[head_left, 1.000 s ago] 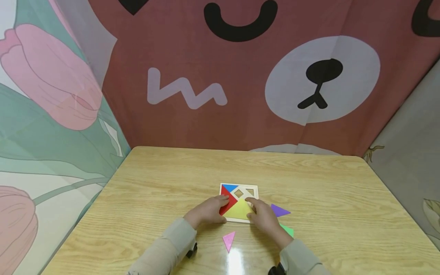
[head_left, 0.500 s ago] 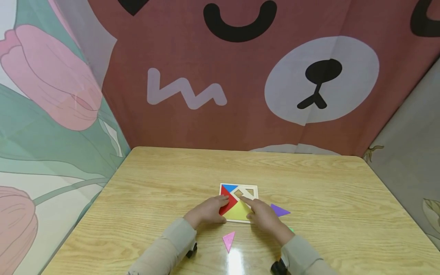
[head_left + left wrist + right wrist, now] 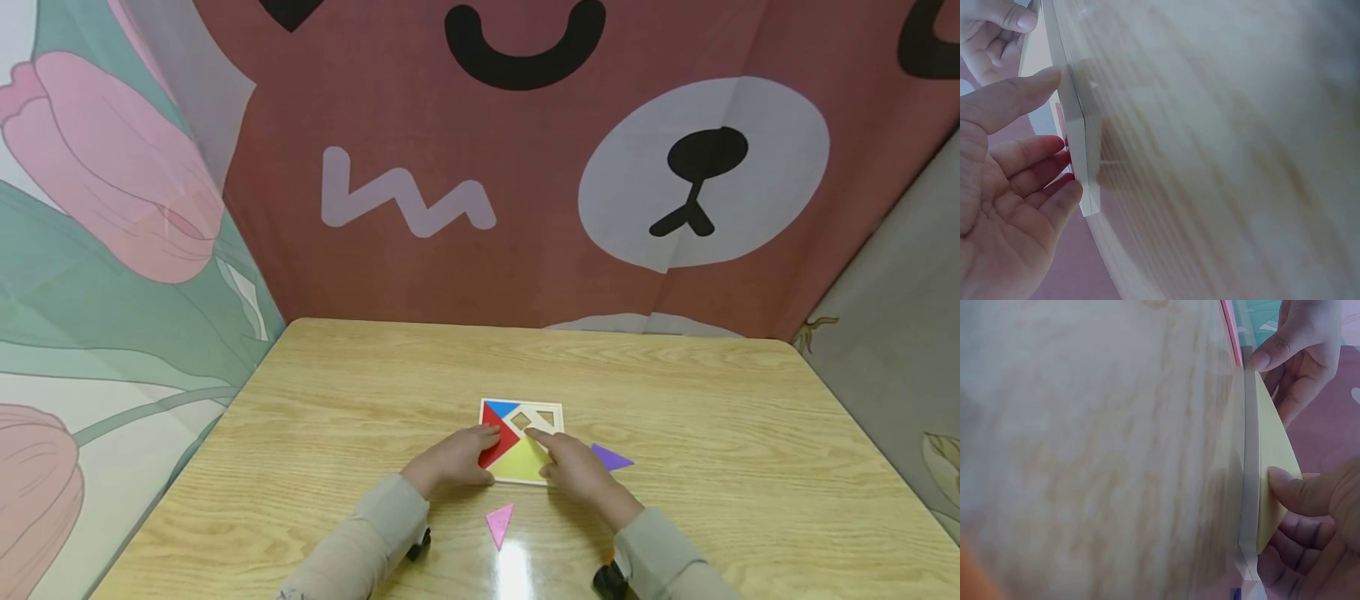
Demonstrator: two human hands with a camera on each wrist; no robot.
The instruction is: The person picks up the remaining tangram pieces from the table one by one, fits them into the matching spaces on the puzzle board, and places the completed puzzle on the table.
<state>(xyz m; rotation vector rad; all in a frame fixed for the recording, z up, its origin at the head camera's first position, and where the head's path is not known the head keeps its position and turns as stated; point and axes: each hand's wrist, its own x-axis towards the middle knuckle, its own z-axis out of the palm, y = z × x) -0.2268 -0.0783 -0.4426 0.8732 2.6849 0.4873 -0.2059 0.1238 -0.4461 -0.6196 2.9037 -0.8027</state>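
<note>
A wooden tangram board [image 3: 517, 480] lies mid-table with a blue triangle [image 3: 501, 408], a red triangle [image 3: 497, 448] and a yellow triangle [image 3: 519, 462] in it. A square recess and a small triangular recess show bare. My left hand [image 3: 453, 457] holds the board's near left corner, thumb [image 3: 1047, 81] on the front edge and fingertips on the red side. With the right hand [image 3: 581, 475] I press the yellow triangle: the thumb [image 3: 1288, 484] rests on it near the front rim and the index finger reaches past its tip. The hand hides the board's right edge.
A pink triangle [image 3: 498, 525] lies on the table [image 3: 360, 392] in front of the board. To the right sits a purple triangle [image 3: 612, 457]. A green piece [image 3: 639, 500] is mostly covered by my right wrist. Printed cloth [image 3: 420, 283] hangs behind the table.
My right index finger has straightened and moved left across the yellow triangle's tip. The right wrist has shifted slightly and now covers most of the green piece. The left hand stays still.
</note>
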